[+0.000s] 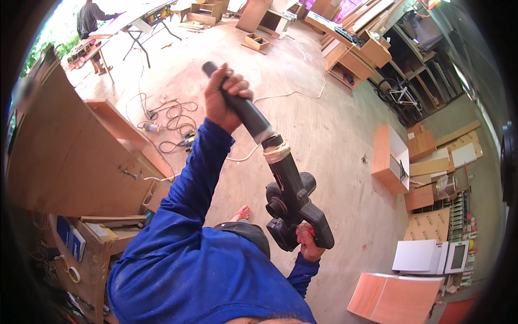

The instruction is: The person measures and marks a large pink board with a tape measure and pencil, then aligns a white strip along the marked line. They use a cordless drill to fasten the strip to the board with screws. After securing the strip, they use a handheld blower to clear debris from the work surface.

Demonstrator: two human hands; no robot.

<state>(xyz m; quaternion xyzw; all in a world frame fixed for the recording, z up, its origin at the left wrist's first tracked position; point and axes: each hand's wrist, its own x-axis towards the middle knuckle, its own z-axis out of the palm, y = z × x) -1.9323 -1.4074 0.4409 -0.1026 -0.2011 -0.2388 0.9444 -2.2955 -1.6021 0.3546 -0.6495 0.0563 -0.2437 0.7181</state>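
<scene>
Workshop with bare concrete floor (334, 135), plywood cabinets (389, 157) and loose cables (172, 116). Black plastic blower (294, 202) held aloft at centre: left hand (224, 100) clenched round its tapered nozzle (243, 105), right hand (308, 245) gripping the handle

Bare floor (324, 129) open ahead, cable tangle (170, 121) left, wooden panel (65, 156) close left, cabinet (389, 157) right

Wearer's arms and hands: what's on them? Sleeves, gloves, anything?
Both arms wear long, loose, bright blue fabric sleeves, creased, reaching the wrists. The left hand and right hand are bare: no gloves, and no watch, rings or markings that I can see.
</scene>
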